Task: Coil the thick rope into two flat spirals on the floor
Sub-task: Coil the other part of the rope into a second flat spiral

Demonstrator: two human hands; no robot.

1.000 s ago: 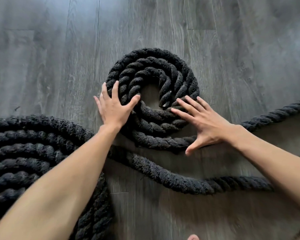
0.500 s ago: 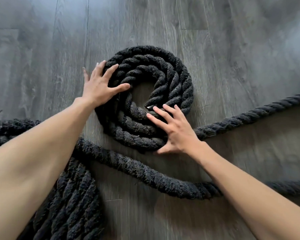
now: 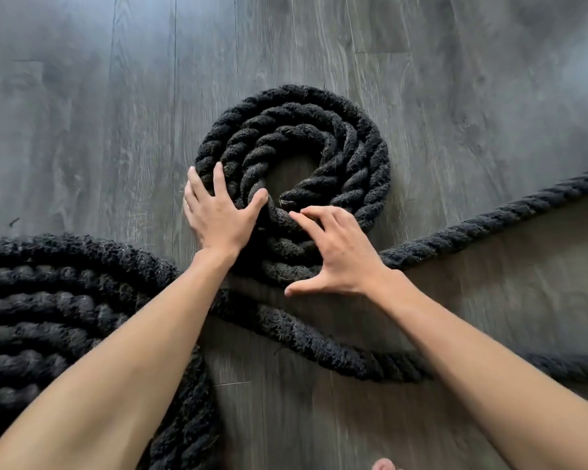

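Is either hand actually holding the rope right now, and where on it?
Neither hand grips it. The left hand presses flat on the left of the small spiral; the right hand spreads over its near turns.

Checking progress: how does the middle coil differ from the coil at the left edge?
The middle coil shows about three turns round an open centre; the left coil shows more turns. The middle coil is wholly in view; the left coil runs off the frame. The left hand and right hand touch the middle coil, neither the left coil. Both are the same black rope, flat on the floor.
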